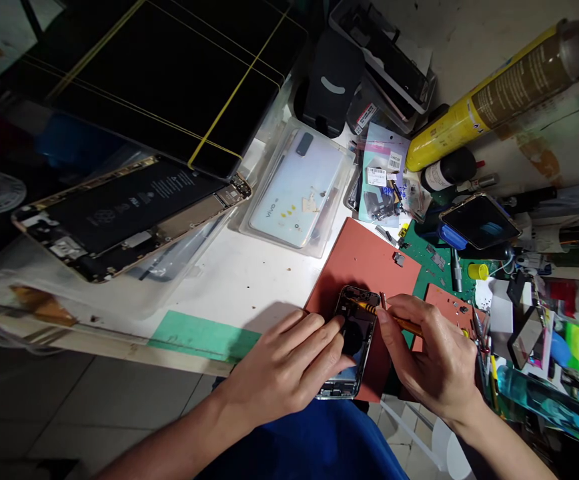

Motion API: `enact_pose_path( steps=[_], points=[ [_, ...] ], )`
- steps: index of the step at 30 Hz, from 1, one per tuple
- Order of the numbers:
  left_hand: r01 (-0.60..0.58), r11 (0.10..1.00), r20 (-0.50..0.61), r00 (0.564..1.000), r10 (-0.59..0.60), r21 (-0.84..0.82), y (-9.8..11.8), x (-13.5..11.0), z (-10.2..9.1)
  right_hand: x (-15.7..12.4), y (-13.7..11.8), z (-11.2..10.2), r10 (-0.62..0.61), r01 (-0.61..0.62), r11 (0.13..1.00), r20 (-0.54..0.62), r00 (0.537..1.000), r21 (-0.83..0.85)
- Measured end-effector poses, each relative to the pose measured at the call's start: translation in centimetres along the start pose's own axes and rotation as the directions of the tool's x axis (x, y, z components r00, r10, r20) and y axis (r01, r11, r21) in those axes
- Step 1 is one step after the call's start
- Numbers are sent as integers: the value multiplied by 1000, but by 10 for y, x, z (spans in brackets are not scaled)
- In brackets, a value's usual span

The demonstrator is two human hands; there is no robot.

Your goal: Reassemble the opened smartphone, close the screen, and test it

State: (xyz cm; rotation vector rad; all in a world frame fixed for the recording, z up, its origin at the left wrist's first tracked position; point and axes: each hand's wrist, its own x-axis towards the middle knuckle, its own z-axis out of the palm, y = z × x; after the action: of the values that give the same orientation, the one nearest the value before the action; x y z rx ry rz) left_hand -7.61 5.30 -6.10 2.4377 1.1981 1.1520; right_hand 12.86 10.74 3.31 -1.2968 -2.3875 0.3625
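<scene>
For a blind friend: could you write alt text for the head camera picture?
Two bare hands work on an opened phone on a red mat: the left hand steadies it, and the right hand holds an orange tool to its top end. Nearby on the cluttered bench lie an opened tablet and a yellow can.

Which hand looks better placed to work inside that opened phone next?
Probably the right hand: it grips the orange tool, tip at the opened phone. The left hand steadies the phone.

Matt red mat (pixel 364 263) — glossy phone (pixel 352 343)
</scene>
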Motion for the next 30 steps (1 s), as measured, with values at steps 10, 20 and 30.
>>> enact_pose_path(
  steps=[10, 20, 30],
  points=[
    [24, 1000, 40, 999, -23, -20, -1, 2, 0, 4, -1, 2, -8, 8, 1000, 27, 1000, -17],
    [8, 999, 67, 998, -5, -41, -3, -2, 3, 6, -1, 0, -56, 61, 996, 83, 995, -66],
    [-16, 999, 84, 996, 20, -45, -3, -4, 1, 26, -6, -8, -188, 209, 977, 285, 940, -46]
  ],
)
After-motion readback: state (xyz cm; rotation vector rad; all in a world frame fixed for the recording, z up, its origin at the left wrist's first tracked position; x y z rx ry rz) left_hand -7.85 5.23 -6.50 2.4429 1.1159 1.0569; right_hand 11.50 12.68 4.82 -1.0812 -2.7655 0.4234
